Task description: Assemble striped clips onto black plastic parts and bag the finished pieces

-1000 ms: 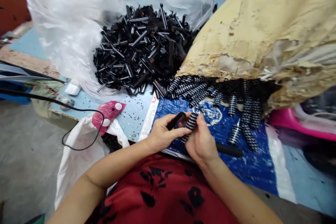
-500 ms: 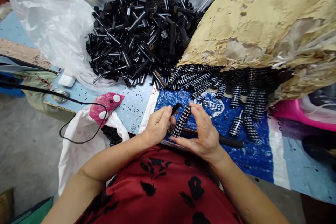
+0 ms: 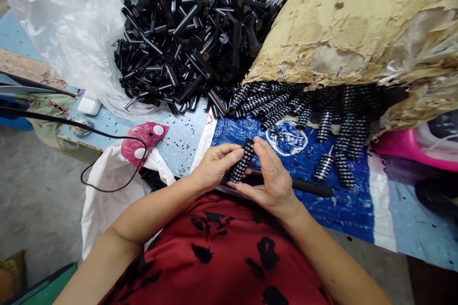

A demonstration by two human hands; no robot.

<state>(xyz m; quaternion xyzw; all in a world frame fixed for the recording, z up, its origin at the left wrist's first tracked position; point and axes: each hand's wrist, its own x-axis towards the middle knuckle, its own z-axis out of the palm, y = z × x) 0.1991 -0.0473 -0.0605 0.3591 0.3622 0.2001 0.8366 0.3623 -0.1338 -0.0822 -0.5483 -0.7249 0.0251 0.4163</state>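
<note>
A white-marked black tube point(image 3: 241, 163) is held tilted near the front edge of the blue sheet point(image 3: 352, 214). It is pinched by the left hand point(image 3: 217, 166) and spanned end to end by the half-spread right hand point(image 3: 274, 178).

Between 5 and 6 o'clock, close to centre, the white characters on the black cylinder point(image 3: 243, 162) are too small for me to read; the thumb of the left hand point(image 3: 213, 166) covers part of its side. At 4 o'clock, the black rod point(image 3: 312, 188) passes out of my sight behind the right hand point(image 3: 275, 182). At 2 o'clock, the torn yellow sack point(image 3: 343, 24), cropped above and rightward, conceals the far ends of the patterned cylinders point(image 3: 277, 108). At 11 o'clock, the top edge truncates the black tube heap point(image 3: 186, 43). At 3 o'clock, the pink tub point(image 3: 396, 148) is cropped, its contents indistinct to me.
</note>
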